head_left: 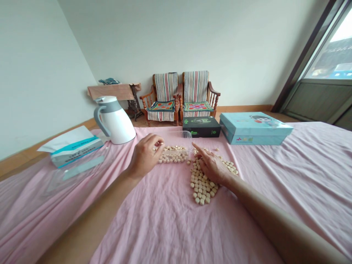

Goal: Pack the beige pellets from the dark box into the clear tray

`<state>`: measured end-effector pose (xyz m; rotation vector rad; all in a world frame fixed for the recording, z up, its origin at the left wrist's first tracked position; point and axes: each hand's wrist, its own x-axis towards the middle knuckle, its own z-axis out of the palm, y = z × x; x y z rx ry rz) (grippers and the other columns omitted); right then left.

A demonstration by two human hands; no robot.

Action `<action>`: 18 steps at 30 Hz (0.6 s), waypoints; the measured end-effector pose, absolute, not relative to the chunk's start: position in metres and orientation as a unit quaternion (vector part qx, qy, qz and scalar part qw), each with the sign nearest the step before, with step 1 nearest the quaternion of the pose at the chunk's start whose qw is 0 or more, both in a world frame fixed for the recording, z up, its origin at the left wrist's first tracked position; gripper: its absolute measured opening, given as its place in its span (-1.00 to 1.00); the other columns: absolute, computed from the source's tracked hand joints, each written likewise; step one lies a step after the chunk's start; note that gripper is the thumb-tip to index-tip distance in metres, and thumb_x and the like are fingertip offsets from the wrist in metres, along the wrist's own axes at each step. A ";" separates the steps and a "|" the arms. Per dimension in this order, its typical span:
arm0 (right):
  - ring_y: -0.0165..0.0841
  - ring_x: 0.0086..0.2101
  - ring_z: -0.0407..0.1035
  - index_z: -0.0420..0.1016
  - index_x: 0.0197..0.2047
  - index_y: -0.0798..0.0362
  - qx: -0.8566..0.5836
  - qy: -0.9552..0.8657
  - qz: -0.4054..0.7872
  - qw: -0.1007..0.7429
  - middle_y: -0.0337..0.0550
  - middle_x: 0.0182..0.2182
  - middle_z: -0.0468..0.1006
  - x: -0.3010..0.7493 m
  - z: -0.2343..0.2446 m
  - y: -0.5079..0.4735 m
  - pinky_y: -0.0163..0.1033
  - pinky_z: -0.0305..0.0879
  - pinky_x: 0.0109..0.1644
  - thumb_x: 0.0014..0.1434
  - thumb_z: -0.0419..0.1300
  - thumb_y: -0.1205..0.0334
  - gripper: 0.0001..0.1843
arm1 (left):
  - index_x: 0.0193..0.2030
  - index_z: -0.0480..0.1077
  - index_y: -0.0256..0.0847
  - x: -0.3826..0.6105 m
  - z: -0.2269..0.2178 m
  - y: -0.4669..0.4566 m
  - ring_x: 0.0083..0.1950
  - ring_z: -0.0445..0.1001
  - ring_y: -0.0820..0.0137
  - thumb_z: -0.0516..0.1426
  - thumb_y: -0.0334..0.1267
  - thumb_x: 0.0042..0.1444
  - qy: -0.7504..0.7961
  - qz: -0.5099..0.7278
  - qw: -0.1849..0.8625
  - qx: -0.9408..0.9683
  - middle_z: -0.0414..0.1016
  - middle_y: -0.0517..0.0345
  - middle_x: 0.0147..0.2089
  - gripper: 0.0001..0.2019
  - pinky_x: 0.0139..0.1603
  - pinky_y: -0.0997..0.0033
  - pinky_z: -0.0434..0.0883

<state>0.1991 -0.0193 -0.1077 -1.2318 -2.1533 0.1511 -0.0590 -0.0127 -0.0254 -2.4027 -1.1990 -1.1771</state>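
Note:
A clear plastic box (187, 136) stands on the pink cloth in front of me, with many small round beige pieces (173, 158) inside. My left hand (147, 154) is at the box's left end, its fingers curled inward and thumb close to the fingertips. Whatever they grip, if anything, is too small to make out. To the right of the box, a loose pile of the same beige pieces (202, 187) is spread on the cloth. Over the pile's upper part rests my right hand (211, 165), index finger stretched toward the box, with the other fingers partly hidden among the pieces.
At the left are a white and grey jug (119, 124), a tissue pack (77, 146) and a flat transparent plastic piece (84, 167). Behind the pile sit a black box (202, 127) and a light blue box (254, 128). Two wooden chairs (196, 88) stand beyond the pink-covered surface.

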 end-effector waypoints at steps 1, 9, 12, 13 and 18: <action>-0.25 -0.11 0.38 -0.10 0.40 0.02 -0.471 -0.819 0.059 0.322 -0.03 -0.13 0.53 0.199 -0.108 -0.019 -0.08 0.29 0.02 0.13 -0.06 0.45 -0.24 | -0.31 0.35 -0.22 -0.066 -0.025 -0.007 -0.27 0.42 0.37 0.08 -0.39 0.13 -0.424 -0.408 0.133 -0.797 0.43 0.14 -0.33 -0.96 -0.20 0.38 0.33; -0.26 -0.11 0.39 -0.11 0.40 0.00 -0.483 -0.813 0.063 0.319 -0.05 -0.13 0.53 0.199 -0.108 -0.019 -0.09 0.29 0.02 0.16 -0.07 0.43 -0.25 | -0.27 0.39 -0.24 -0.088 -0.027 0.003 -0.25 0.43 0.32 0.08 -0.40 0.10 -0.447 -0.469 0.235 -0.725 0.47 0.11 -0.33 -0.92 -0.16 0.31 0.36; -0.26 -0.11 0.39 -0.12 0.40 0.00 -0.484 -0.813 0.058 0.318 -0.05 -0.13 0.53 0.199 -0.108 -0.019 -0.09 0.30 0.02 0.15 -0.06 0.43 -0.24 | -0.23 0.38 -0.24 -0.072 -0.032 -0.010 -0.27 0.43 0.38 0.06 -0.41 0.14 -0.401 -0.494 0.183 -0.749 0.45 0.13 -0.33 -0.90 -0.18 0.38 0.37; -0.25 -0.11 0.39 -0.11 0.40 0.00 -0.485 -0.813 0.057 0.317 -0.05 -0.13 0.54 0.199 -0.108 -0.019 -0.09 0.30 0.02 0.15 -0.06 0.43 -0.24 | -0.22 0.37 -0.23 -0.064 -0.035 -0.016 -0.28 0.42 0.40 0.05 -0.40 0.16 -0.383 -0.488 0.153 -0.769 0.45 0.14 -0.33 -0.90 -0.19 0.41 0.37; -0.27 -0.12 0.40 -0.11 0.40 -0.01 -0.486 -0.813 0.058 0.316 -0.06 -0.11 0.54 0.199 -0.110 -0.018 -0.11 0.31 0.01 0.15 -0.05 0.43 -0.24 | -0.22 0.37 -0.22 -0.027 -0.056 -0.048 -0.27 0.42 0.44 0.06 -0.31 0.23 -0.242 -0.269 -0.033 -0.932 0.45 0.14 -0.29 -0.91 -0.21 0.47 0.35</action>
